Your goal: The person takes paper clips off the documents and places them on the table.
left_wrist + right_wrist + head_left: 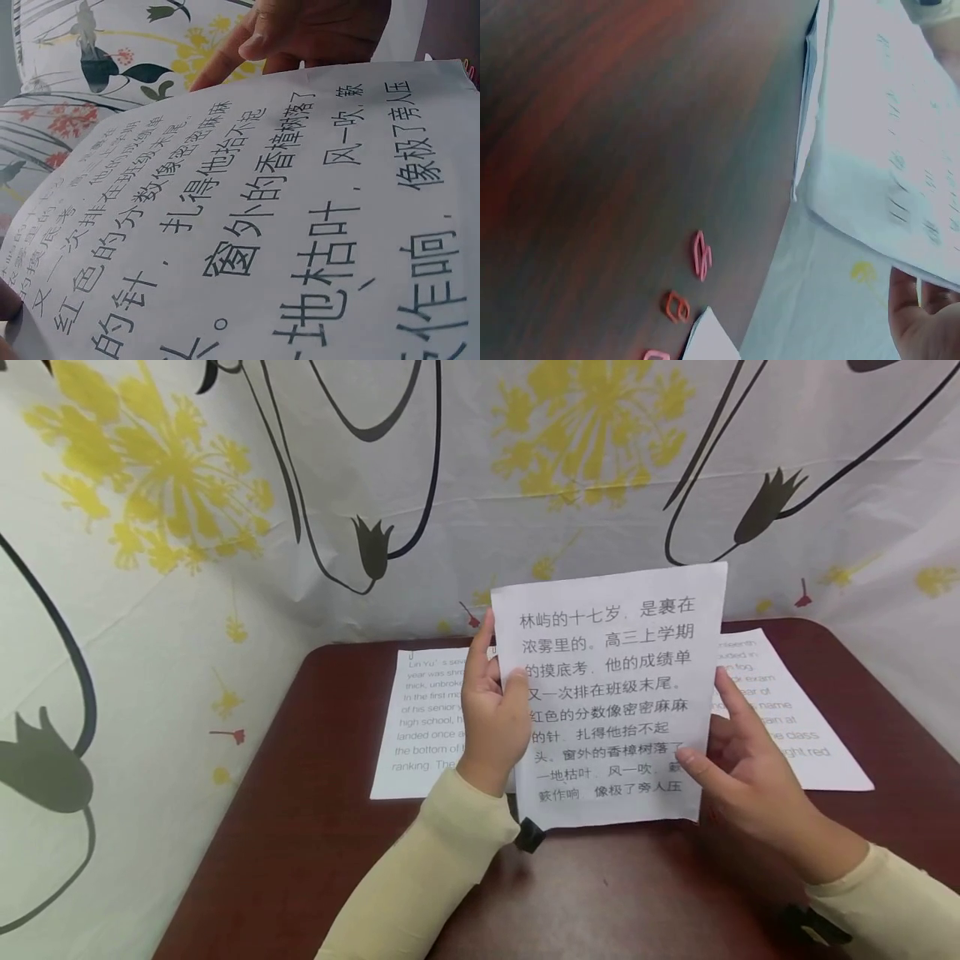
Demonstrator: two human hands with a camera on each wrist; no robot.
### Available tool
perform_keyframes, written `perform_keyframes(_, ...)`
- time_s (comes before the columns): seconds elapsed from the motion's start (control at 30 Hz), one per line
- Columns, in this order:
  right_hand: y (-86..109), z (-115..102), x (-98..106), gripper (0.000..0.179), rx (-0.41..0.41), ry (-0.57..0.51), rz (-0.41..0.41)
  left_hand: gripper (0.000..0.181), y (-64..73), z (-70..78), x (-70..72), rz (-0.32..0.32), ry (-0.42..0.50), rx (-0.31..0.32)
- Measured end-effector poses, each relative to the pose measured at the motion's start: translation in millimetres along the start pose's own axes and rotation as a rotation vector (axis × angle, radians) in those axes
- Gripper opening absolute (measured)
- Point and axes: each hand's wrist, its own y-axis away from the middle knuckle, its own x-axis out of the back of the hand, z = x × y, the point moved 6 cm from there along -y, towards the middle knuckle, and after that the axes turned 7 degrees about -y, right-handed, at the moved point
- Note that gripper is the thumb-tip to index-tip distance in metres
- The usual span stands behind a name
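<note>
Both hands hold up a white printed paper (607, 810) covered with large Chinese characters, tilted above the table. My left hand (491, 727) grips its left edge, thumb on the front and other fingers mostly behind. At the lower right side, my right hand (757, 768) pinches the paper, thumb over the last lines of text and fingers behind. The left wrist view shows the printed paper (225, 187) close up, with the right hand (322, 34) beyond its far edge. Seen from the right wrist, the paper's edge (808, 127) looks layered.
Behind the held paper, an English-printed sheet (420, 718) lies on the left of the dark red-brown table (247, 860), another sheet (810, 727) on the right. A pink paper clip (701, 256) and an orange-red clip (676, 306) lie on the tabletop. Flower-patterned cloth (465, 460) hangs behind.
</note>
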Motion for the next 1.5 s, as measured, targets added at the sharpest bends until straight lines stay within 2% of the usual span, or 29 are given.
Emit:
perform_keyframes(0.13, 4.6, -3, -3, 0.108, -0.010, 0.063, 0.043, 0.080, -2.4, 1.2, 2.3, 0.008, 0.024, 0.019)
perform_keyframes(0.27, 9.0, -2, -6, 0.104, -0.014, -0.013, 0.102, 0.079, -5.1, 1.2, 4.8, 0.021, 0.039, 0.028)
perform_keyframes(0.37, 10.8, -2, -7, 0.102, -0.006, -0.031, 0.130, 0.079, -7.0, 0.6, 5.6, 0.023, 0.054, 0.030)
perform_keyframes(0.57, 12.1, -4, -8, 0.096, 0.016, -0.084, 0.178, 0.079, -7.7, -0.3, 3.6, -0.009, 0.069, 0.039)
perform_keyframes(0.73, 8.7, -4, -9, 0.093, -0.033, -0.140, 0.226, 0.084, -8.7, -1.7, 6.2, -0.043, 0.042, 0.065)
perform_keyframes(0.9, 0.2, -6, -8, 0.091, -0.104, -0.115, 0.248, 0.086, -7.2, -4.9, 9.0, -0.079, 0.026, 0.101)
perform_keyframes(0.97, -3.2, -7, -6, 0.091, -0.118, -0.100, 0.254, 0.086, -3.2, -8.5, 7.4, -0.110, 0.009, 0.132)
perform_keyframes(1.1, -8.5, -5, -4, 0.091, -0.154, -0.151, 0.257, 0.086, 12.9, -17.7, 1.4, -0.186, -0.028, 0.209)
perform_keyframes(1.27, -15.2, 3, -4, 0.091, -0.266, -0.212, 0.278, 0.089, 37.5, -28.6, -3.0, -0.245, -0.050, 0.299)
perform_keyframes(1.5, -26.3, 16, 7, 0.090, -0.454, -0.074, 0.239, 0.090, 64.0, -41.9, -0.1, -0.279, -0.122, 0.363)
